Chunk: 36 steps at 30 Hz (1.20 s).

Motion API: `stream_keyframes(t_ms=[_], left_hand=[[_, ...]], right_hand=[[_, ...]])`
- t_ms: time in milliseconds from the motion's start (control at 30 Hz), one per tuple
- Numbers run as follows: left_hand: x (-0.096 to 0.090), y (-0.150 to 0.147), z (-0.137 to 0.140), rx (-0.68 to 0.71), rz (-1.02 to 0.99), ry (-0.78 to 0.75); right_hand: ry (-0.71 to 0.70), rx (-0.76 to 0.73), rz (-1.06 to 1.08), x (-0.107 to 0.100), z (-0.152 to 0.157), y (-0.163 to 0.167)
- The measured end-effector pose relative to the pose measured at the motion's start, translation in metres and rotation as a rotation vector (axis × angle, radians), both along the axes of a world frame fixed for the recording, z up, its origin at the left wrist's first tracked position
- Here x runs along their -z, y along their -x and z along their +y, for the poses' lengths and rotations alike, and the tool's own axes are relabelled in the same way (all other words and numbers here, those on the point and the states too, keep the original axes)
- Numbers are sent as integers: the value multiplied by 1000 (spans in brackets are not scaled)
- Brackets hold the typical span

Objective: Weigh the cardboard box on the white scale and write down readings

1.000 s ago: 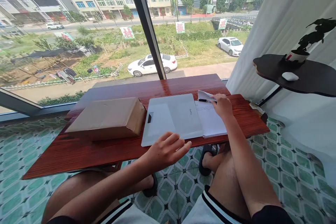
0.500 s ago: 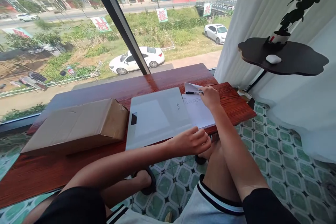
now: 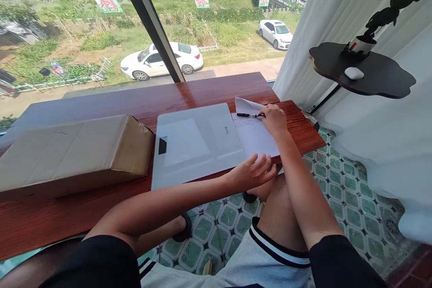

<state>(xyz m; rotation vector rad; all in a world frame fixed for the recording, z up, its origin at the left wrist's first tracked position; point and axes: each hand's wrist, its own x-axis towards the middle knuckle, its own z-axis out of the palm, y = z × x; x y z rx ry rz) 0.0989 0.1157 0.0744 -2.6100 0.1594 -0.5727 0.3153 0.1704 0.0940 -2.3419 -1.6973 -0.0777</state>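
My right hand [image 3: 275,119] rests over the right part of a white paper sheet [image 3: 258,139] with handwritten lines. Its fingers are closed around the right end of a black pen [image 3: 247,115], which lies sideways over the sheet. The far left corner of the paper curls up behind the pen. My left hand [image 3: 251,173] hovers by the table's front edge, at the near end of the paper, its fingers spread with nothing in them. A flat silver-grey case or board [image 3: 199,139] with a dark square patch lies left of the paper and touches its edge.
A brown cardboard box [image 3: 84,148] stands on the left of the reddish wooden table [image 3: 222,87]. Behind is a window with a dark frame bar [image 3: 151,27]. On the right, a black side table [image 3: 388,72] bears a potted plant [image 3: 362,45] and a white mouse-shaped object [image 3: 354,73].
My view has tilted down and shifted. The fingers of my left hand have spread from a loose curl, and the hand has risen slightly. My right hand stays at the pen.
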Motion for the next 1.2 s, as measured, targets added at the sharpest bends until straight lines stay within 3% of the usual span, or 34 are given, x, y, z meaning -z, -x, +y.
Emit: stream_keyframes(t_ms=[133, 400, 533, 667, 767, 867, 1000, 1200], left_hand=[[7, 0, -3, -17, -16, 23], [15, -2, -6, -45, -14, 63], [16, -4, -7, -51, 24, 115], [14, -4, -8, -50, 15, 133], [14, -4, -9, -49, -12, 112], [15, -4, -10, -44, -30, 139], [16, -5, -9, -25, -24, 185], [17, -6, -9, -8, -41, 182]], right_hand=[[-67, 24, 31, 1, -2, -6], [-430, 126, 237, 0, -11, -26], [-548, 148, 217, -7, -17, -26], [-534, 172, 114, -9, -18, -23], [-562, 106, 146, -7, -15, -14], [-578, -47, 414, -3, -10, 0], [-472, -227, 802, 2, -5, 24], [-363, -230, 872, 12, 0, 48]])
